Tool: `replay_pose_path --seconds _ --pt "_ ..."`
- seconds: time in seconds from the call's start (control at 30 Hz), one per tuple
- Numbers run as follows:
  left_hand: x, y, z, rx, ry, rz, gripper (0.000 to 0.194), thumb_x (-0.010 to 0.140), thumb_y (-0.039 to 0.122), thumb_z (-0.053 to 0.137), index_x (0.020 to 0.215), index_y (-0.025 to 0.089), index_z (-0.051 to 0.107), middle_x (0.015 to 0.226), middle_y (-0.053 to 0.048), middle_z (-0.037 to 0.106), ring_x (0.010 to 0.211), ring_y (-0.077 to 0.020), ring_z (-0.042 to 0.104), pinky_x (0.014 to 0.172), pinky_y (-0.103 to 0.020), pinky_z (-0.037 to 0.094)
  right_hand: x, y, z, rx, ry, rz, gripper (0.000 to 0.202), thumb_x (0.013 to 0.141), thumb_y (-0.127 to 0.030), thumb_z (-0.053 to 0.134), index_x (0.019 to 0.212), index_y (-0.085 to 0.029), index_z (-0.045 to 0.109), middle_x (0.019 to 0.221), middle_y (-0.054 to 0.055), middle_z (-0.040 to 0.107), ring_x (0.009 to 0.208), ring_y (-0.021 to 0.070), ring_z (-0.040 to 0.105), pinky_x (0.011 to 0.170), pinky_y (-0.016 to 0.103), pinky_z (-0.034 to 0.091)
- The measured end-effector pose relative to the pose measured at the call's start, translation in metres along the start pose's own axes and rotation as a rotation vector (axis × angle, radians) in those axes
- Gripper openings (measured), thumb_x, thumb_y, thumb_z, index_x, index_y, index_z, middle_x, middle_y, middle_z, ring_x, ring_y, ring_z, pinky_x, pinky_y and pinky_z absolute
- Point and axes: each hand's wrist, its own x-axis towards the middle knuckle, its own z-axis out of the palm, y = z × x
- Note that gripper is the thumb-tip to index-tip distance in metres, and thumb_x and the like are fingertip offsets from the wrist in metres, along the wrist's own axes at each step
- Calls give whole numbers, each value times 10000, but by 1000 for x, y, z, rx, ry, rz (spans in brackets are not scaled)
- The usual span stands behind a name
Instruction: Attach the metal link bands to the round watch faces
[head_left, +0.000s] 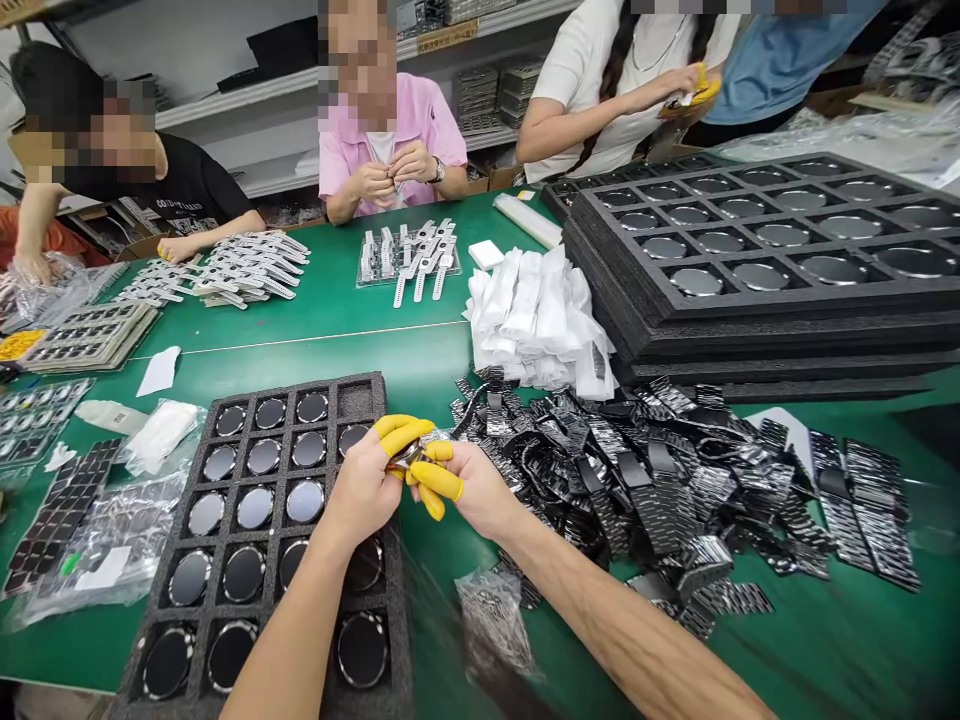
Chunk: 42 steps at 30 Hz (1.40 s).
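Ideally, beside the black rectangular foam tray (400, 625) at eight o'clock and heaped shiny black link straps (652, 490) at four, the yellow-capped left hand (369, 482) and right hand (478, 484) should steady the small metallic piece (407, 456) they narrowly pinch near seven.

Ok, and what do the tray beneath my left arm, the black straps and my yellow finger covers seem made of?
Tray: likely matte foam, from its grainy surface. Black straps: probably metal links, given the segmented, glossy highlights, though plastic is possible. Yellow finger covers: perhaps thin rubber or latex; they're smooth and close-fitting.
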Motion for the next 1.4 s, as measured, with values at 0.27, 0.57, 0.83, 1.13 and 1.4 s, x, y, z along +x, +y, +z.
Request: replay_pose_path --seconds 0.27,0.57,0.83,1.13,1.4 --pt "0 -4 1 -9 17 21 753 713 -94 424 1306 262 722 1212 -51 718 1109 -180 692 979 -308 585 0 3 -2 14 36 4 443 820 -567 867 729 -169 693 562 -18 650 459 103 530 505 241 398" --pt "-3 -1 5 -143 -61 -25 690 934 -4 399 1501 347 576 1330 -84 508 934 -142 667 837 -307 633 1 1 6 131 214 -21 500 807 -637 857 763 -194 630 586 -18 626 518 120 498 523 261 361" --pt "-7 3 7 -297 -58 -44 382 1074 266 490 1431 344 602 1356 -97 454 954 -174 655 721 -294 632 0 4 7 159 180 -48 443 860 -578 824 775 -182 645 532 -51 555 491 102 452 548 251 363" --pt "-3 2 11 -244 38 38 270 1052 371 552 1270 293 691 1219 -74 579 1098 -239 596 966 -397 529 -2 3 11 131 150 -48 483 850 -606 823 739 -184 617 538 -47 556 469 91 434 506 253 321" --pt "-1 4 5 -906 -21 -428 432 973 540 662 1246 223 770 1055 -81 728 883 -209 670 807 -334 549 -1 -1 0 147 163 -13 475 863 -620 804 758 -205 597 527 -58 529 460 102 432 510 258 349"
